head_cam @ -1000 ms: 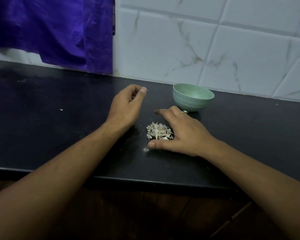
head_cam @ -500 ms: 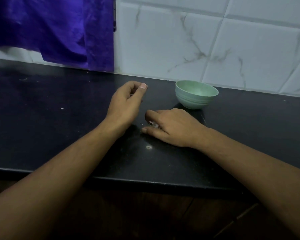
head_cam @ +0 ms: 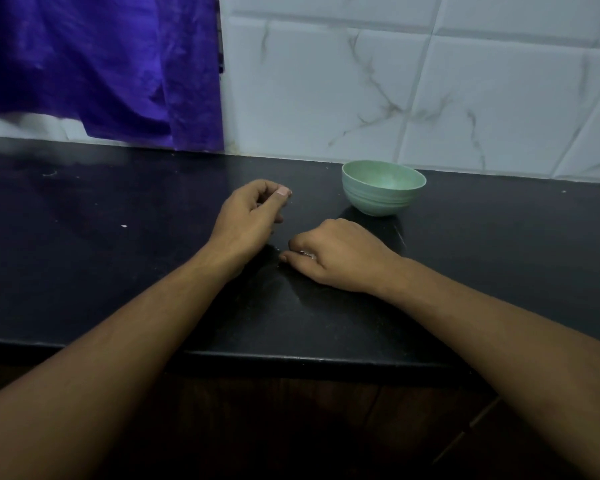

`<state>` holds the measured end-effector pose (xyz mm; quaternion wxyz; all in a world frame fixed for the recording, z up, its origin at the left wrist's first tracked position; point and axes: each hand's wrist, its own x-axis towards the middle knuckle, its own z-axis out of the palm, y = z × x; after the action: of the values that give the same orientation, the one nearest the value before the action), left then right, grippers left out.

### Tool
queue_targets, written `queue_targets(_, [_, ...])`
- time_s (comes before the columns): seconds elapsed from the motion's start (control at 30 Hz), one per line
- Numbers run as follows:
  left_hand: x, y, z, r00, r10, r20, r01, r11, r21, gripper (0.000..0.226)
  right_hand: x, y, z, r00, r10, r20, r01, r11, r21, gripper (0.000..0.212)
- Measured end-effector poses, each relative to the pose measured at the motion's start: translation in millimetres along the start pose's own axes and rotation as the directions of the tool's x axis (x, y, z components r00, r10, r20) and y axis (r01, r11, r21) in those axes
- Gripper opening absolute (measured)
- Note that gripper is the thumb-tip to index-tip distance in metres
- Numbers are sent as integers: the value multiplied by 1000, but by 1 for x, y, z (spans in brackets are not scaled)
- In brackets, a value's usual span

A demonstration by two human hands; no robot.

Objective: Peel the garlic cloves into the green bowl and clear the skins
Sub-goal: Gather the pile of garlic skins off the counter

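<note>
The green bowl stands near the back of the black counter, close to the tiled wall. It is pale, with faint bands round its outside. Just in front of it the right hand lies knuckles up, fingers curled down onto the garlic skins; only a pale sliver shows. The left hand rests beside it, fingers curled, thumb on forefinger; I cannot tell whether it holds anything. Dark counter stretches away on both sides, and the forearms cross its front edge. A purple cloth hangs at the back left.

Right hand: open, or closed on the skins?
Closed on them. The right hand lies on the counter with fingers curled under, and pale skins peek out beneath them.
</note>
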<state>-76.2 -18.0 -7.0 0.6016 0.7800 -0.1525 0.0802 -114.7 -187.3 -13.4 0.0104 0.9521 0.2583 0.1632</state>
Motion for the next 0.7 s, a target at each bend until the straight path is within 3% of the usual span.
queue_targets(0.1, [-3,0,1,999,-22,44,20,999,31,21,-2,1,2,996,69,-60,-63,993,95,45])
queue_targets(0.23, [-9,3,5,997,-36,74,37,999,-12,24,-3,9,5,950,279,-143,-200,891,406,52])
queue_targets(0.33, [-15,6,11,996,-80,41,84,989,-122,25,-4,15,2,879,456,-140,-258,702,663,52])
queue_targets(0.5, [-32,26,34,980,-193,-44,164,916,-365,29,-14,13,-8,724,690,1,-291,304,907,51])
queue_targets(0.63, [-51,56,64,955,-293,38,258,762,-594,35,-32,5,-28,670,721,179,-226,-31,974,30])
queue_targets(0.7, [-61,73,86,944,-311,107,297,666,-684,37,-47,3,-41,655,728,200,-182,-104,978,26])
